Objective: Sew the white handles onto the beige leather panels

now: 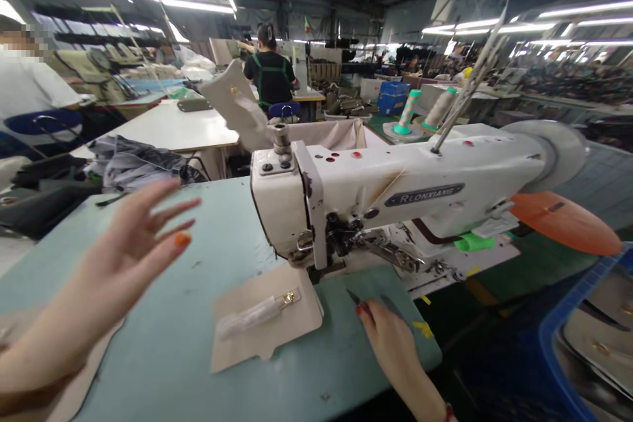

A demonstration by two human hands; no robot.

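A beige flat piece (301,316) with a gold clasp and a strap in whitish wrapping lies on the pale green table (198,290), its upper edge by the needle area of a white sewing machine (356,171). Raised over the table's left part, my left hand (133,237) has its fingers spread and holds nothing. My right hand (388,336) rests low on the table right of the beige piece, closed round a small tool with a dark pointed tip (353,297). Another beige piece (86,376) lies partly under my left forearm.
Dark and grey fabric (133,161) is heaped at the table's far left. A blue bin (548,336) with beige pieces stands at the lower right, below an orange disc (566,221). Thread cones (408,112) stand behind the machine. A person (270,72) sits farther back.
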